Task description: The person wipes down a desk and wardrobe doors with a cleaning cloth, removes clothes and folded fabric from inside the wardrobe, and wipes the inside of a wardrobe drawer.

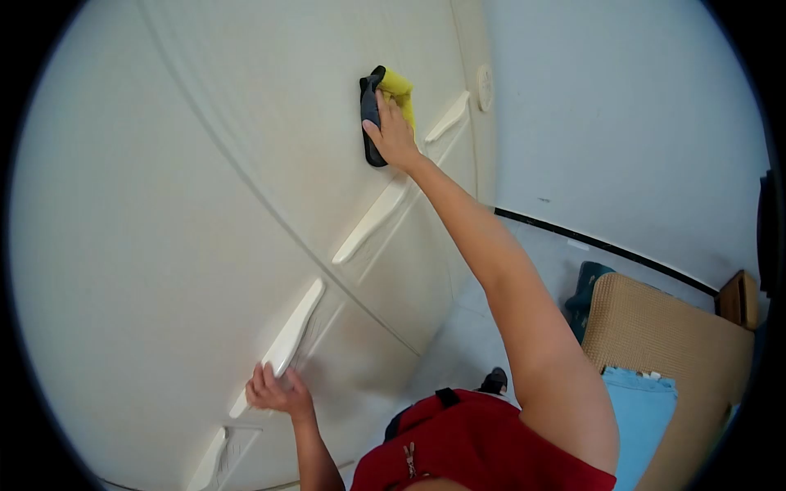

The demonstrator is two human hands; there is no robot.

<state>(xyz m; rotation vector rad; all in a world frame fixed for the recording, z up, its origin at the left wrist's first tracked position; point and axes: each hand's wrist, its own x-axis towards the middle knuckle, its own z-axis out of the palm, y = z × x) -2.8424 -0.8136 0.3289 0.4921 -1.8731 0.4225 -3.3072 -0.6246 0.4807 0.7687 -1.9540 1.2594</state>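
Against a large cream cabinet front (205, 204), my right hand (395, 137) is stretched up and presses a dark-handled cleaning tool (372, 123) flat on the surface. A yellow cloth (399, 86) shows along the tool's right side, partly under my fingers. Lower left, my left hand (280, 393) has its fingers curled over the lower part of a long white handle (296, 327). Another white handle (372, 221) lies just below my right hand.
More white handles (448, 116) run along the cabinet. To the right are a pale wall (622, 123) with a black skirting strip, a tan woven mat (655, 319), light blue cloth (643, 409), a dark teal item (587, 295) and a brown wooden piece (738, 299).
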